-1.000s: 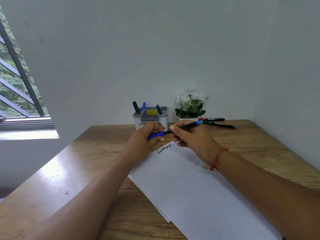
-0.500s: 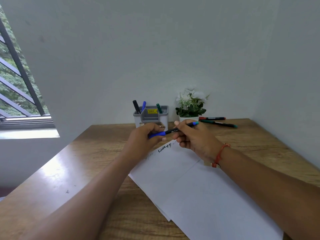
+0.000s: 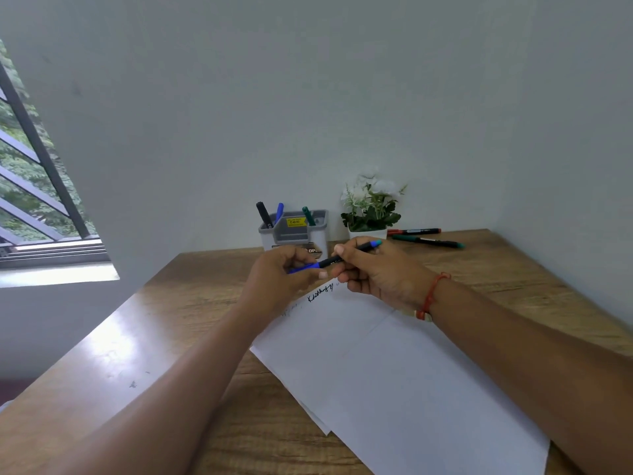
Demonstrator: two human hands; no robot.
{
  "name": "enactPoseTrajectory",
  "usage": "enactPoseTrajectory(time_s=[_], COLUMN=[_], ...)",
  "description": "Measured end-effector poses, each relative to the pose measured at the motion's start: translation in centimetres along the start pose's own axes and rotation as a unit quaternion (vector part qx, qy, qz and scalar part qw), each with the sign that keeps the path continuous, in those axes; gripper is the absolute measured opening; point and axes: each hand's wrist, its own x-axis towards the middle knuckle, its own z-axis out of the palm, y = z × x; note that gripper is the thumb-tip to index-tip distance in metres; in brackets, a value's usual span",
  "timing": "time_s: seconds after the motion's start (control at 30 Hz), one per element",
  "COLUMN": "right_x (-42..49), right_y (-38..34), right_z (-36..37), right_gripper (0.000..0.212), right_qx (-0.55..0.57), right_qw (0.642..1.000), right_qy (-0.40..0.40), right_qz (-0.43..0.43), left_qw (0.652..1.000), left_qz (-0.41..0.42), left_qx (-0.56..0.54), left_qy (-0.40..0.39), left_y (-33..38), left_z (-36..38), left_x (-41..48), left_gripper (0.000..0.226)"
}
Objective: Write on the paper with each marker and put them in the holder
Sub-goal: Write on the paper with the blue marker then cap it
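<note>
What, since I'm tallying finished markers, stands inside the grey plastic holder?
Three markers poke out of the grey plastic holder: a black marker, a blue marker and a green marker. Its walls hide their lower ends; anything shorter inside cannot be seen.

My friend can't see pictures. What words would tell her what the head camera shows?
A left hand and a right hand hold one marker over white paper on a wooden table. Behind stand a grey holder with three markers, a plant and two loose markers.
</note>
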Motion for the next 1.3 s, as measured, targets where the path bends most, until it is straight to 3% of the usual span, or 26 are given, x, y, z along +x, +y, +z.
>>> enactPoseTrajectory(time_s=[0.13, 0.23, 0.33, 0.43, 0.5, 0.77, 1.07, 1.3], right_x=[0.2, 0.7, 0.7, 0.5, 0.5, 0.7, 1.3, 1.4], right_y=[-0.1, 0.0, 0.3, 0.5, 0.5, 0.8, 1.7, 1.7], right_z=[0.6, 0.0, -0.9, -1.5, -1.9, -3.6, -4.1, -4.4], right_gripper=[0.026, 0.031, 0.038, 0.035, 0.034, 0.030, 0.032, 0.036], right_qx=[0.077, 0.052, -0.065, -0.273, -0.328, -0.359, -0.429, -0.482], right_qw=[0.995, 0.990, 0.977, 0.931, 0.908, 0.887, 0.866, 0.842], right_qy=[0.056, 0.134, 0.198, 0.221, 0.231, 0.269, 0.237, 0.221], right_qz=[-0.001, -0.008, -0.038, -0.102, -0.120, -0.106, -0.099, -0.097], left_qw=[0.998, 0.991, 0.981, 0.967, 0.960, 0.959, 0.942, 0.938], left_qz=[0.012, 0.043, 0.074, 0.110, 0.130, 0.125, 0.089, 0.065], left_qx=[-0.026, -0.036, -0.011, 0.036, 0.063, 0.154, 0.294, 0.333], left_qy=[0.053, 0.119, 0.179, 0.227, 0.239, 0.201, 0.133, 0.078], left_y=[1.1, 1.6, 2.5, 3.9, 4.7, 5.0, 3.0, 1.6], left_z=[0.1, -0.1, -0.3, -0.8, -1.1, -1.1, 1.0, 1.6], left_x=[-0.2, -0.1, 0.4, 1.6, 2.9, 9.3, 12.1, 12.8], left_gripper=[0.015, 0.010, 0.008, 0.013, 0.018, 0.025, 0.017, 0.029])
